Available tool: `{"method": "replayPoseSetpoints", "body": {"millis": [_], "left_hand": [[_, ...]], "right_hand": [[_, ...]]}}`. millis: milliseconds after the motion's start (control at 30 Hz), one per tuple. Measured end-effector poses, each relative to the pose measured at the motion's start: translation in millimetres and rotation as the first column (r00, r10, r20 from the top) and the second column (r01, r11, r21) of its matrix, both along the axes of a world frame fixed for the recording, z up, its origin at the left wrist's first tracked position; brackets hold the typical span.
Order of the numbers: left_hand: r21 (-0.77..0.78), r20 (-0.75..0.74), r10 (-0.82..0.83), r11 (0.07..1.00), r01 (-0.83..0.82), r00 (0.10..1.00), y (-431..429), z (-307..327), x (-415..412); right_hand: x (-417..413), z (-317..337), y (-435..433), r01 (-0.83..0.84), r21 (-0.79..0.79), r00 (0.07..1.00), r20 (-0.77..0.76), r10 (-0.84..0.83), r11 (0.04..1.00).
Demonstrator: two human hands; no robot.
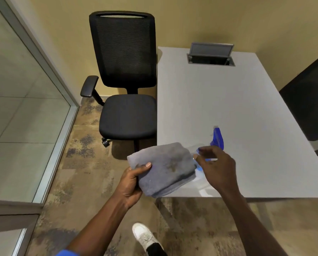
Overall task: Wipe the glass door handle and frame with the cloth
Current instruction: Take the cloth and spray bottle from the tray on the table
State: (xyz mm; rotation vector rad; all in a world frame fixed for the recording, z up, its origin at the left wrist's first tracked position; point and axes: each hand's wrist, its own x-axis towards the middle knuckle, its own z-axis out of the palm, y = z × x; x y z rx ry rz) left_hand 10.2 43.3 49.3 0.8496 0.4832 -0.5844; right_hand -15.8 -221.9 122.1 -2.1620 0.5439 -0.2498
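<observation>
Currently, the left hand (131, 182) holds the cloth (163, 168), a folded grey rectangular pad with a soft, napped texture and a small brownish stain near its centre; its fingers (145, 166) are clamped on the cloth's left edge, thumb on top. The cloth overhangs the near left corner of the counter (228, 100), a smooth, matte, pale grey rectangular top. The right hand (216, 167) is just beside the cloth's right edge, its fingers closed around a spray bottle (218, 138) with a clear body and a blue trigger head; the bottle body is blurred, and whether it touches the counter cannot be told. Near the far edge of the counter, a rectangular metal cable hatch (211, 54) is set into the surface with its flap tilted open. Beside the counter's left edge stands an office chair (125, 74) with a black mesh backrest, a padded fabric seat and a curved plastic armrest. A second dark chair (308, 100) shows at the counter's right edge. At the left of the view, a glass panel (15, 89) is bordered by a brushed metal frame (49, 61) that runs down to the floor (80, 172), a mottled brown and grey carpet. The door handle is not visible. A white shoe (144, 235) rests on the carpet below the counter's near edge.
</observation>
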Motion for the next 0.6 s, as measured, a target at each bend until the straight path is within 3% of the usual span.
{"method": "replayPoseSetpoints", "body": {"millis": [100, 167, 267, 400, 600], "left_hand": [[0.013, 0.023, -0.01, 1.0, 0.01, 1.0, 12, -5, -2], [0.014, 0.013, 0.002, 1.0, -0.002, 1.0, 16, -9, -3], [0.006, 0.016, -0.014, 1.0, 0.014, 1.0, 20, -10, -5], [-0.012, 0.011, -0.011, 1.0, 0.011, 1.0, 18, -9, -7], [-0.008, -0.014, 0.014, 1.0, -0.014, 1.0, 13, -10, -14]], "right_hand": [[1, 2, -16, 0.06, -0.184, 0.943, 0.331, 0.005, 0.981], [8, 1, -26, 0.153, -0.23, 0.926, 0.372, -0.058, 0.961], [20, -9, -37, 0.213, -0.098, 0.948, 0.262, -0.181, 0.972], [33, -25, -46, 0.186, 0.064, 0.978, 0.078, -0.191, 0.98], [39, -54, -44, 0.174, 0.232, 0.982, 0.037, -0.187, 0.957]]}}
